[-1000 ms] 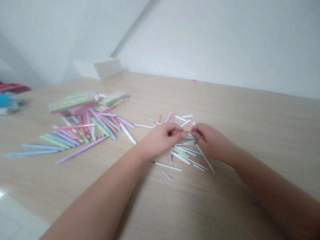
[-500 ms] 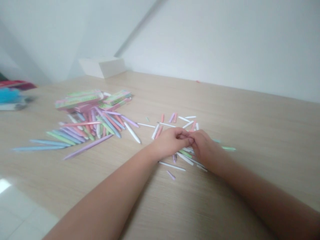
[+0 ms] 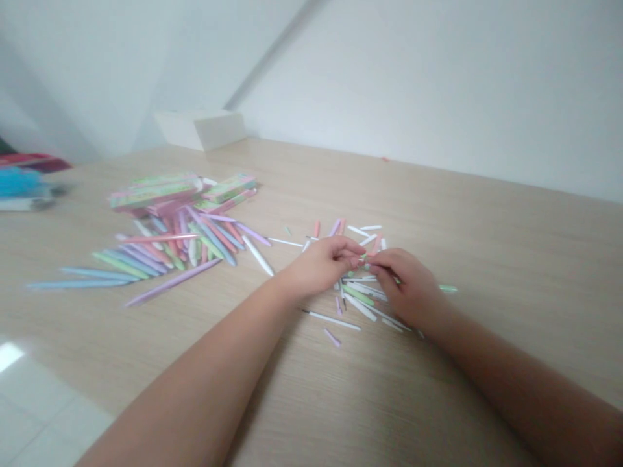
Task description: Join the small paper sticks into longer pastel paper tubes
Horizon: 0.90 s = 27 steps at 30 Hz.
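My left hand (image 3: pixel 327 264) and my right hand (image 3: pixel 407 285) meet fingertip to fingertip above a scatter of pen parts. Thumb and fingers of each are pinched together, and a small pale piece shows between them, too small to name. Below the hands lie white refills (image 3: pixel 335 321), a green pen barrel (image 3: pixel 359 295) and white barrels (image 3: pixel 361 309). Short purple pieces (image 3: pixel 332 337) rest nearer me. Behind the hands are coral pieces (image 3: pixel 317 228) and more white sticks (image 3: pixel 371 227). My right hand hides part of the scatter.
To the left spreads a pile of pastel pens (image 3: pixel 170 243), with slim printed boxes (image 3: pixel 156 192) behind it. A white box (image 3: pixel 219 131) stands by the wall. At the far left edge are blue and red items (image 3: pixel 19 183). The wooden table (image 3: pixel 389 402) ends at lower left.
My fingertips have drawn slightly apart, so a small pale piece now shows between them. My right hand has shifted a little, uncovering more white sticks below.
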Tool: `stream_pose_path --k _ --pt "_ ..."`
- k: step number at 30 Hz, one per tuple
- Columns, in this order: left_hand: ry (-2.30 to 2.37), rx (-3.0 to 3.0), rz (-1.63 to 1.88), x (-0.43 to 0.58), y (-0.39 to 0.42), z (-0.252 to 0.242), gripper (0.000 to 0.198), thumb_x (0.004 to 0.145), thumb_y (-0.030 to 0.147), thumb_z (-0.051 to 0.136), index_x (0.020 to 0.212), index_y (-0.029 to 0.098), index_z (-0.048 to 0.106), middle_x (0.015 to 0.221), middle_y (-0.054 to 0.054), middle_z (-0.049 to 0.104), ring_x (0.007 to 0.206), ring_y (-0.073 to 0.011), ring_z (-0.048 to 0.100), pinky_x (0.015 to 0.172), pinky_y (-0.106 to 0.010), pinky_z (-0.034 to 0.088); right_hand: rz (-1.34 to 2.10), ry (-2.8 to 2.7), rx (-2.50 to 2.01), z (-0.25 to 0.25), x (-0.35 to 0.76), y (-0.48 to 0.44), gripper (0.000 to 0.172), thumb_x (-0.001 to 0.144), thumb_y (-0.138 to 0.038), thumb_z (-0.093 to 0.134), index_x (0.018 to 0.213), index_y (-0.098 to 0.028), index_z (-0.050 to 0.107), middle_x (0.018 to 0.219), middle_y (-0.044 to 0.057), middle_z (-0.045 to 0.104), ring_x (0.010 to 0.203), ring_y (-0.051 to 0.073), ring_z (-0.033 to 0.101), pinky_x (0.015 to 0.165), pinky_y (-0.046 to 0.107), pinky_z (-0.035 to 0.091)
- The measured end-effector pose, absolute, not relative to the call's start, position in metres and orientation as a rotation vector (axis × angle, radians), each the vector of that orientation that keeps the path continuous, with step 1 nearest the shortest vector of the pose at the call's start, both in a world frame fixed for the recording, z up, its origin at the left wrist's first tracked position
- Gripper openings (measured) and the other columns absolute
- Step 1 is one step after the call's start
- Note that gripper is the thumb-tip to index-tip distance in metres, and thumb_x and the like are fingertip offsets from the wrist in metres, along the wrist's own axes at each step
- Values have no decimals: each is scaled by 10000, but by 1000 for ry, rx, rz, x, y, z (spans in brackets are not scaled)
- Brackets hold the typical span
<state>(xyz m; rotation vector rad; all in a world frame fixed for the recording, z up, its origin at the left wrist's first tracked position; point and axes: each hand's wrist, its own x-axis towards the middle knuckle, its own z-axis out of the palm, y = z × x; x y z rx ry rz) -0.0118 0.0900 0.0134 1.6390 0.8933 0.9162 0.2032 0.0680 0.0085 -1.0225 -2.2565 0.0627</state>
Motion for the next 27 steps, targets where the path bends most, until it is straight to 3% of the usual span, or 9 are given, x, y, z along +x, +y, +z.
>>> stream_pose_path --k 14,21,27 --pt "898 1742 880 -11 93 -1 258 918 213 611 1166 158 653 964 -77 748 927 -174 702 859 -322 536 78 -2244 -1067 5 205 67 158 984 -230 550 1036 -230 699 1076 97 747 1002 240 685 896 413 542" --pt "934 1806 884 -13 93 -2 257 923 258 606 1160 177 659 960 -69 745 923 -177 700 850 -331 538 287 -2057 -1207 -2 205 64 190 967 -314 604 1130 -229 650 1030 90 735 879 216 719 820 373 603" --pt "915 1814 888 -14 94 -3 270 925 256 595 1176 177 652 958 -65 743 921 -176 697 851 -329 539 323 -2031 -1197 -6 206 64 238 958 -320 619 1173 -219 640 1009 92 738 886 218 725 813 362 610"
